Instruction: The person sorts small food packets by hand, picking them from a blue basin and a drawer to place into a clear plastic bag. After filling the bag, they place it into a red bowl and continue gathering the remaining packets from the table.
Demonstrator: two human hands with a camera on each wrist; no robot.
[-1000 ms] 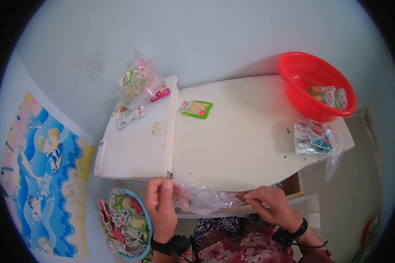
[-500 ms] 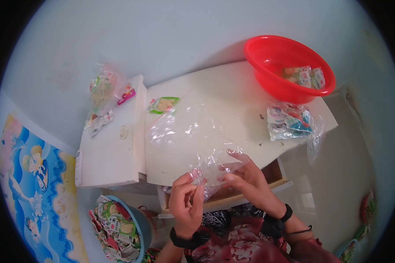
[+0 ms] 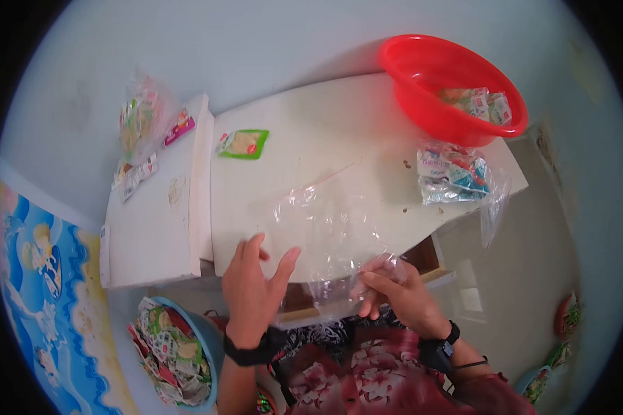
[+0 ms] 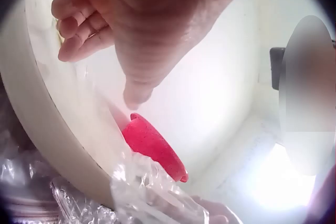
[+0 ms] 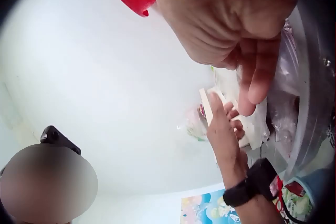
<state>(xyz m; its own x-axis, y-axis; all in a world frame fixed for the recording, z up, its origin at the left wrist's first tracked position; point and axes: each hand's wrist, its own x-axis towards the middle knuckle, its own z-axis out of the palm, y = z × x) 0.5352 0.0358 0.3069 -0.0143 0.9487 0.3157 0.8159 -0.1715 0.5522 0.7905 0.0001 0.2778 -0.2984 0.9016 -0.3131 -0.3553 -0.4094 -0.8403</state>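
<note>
A clear plastic bag (image 3: pixel 332 228) spreads over the front of the white table, its lower part hanging at the open drawer. My right hand (image 3: pixel 401 294) pinches the bag's near right side between thumb and fingers. To the left of the bag, my left hand (image 3: pixel 253 290) is raised with thumb and fingers apart, holding nothing. In the left wrist view the left hand (image 4: pixel 152 24) hangs above the table, with crumpled clear plastic (image 4: pixel 152 187) below it. The right wrist view shows the right hand (image 5: pixel 231 19) beside clear film.
A green-edged food packet (image 3: pixel 244 144) lies at the table's back left. At the right are a red basin (image 3: pixel 422 104) with packets and a bagged bundle (image 3: pixel 450 173). More packets (image 3: pixel 142 128) sit on the left cabinet; a blue tub (image 3: pixel 211 339) full of packets stands below.
My left hand has let go of the bag and moved left with its fingers spread. The bag, gathered at first, was spread out over the table. The head view has shifted.
</note>
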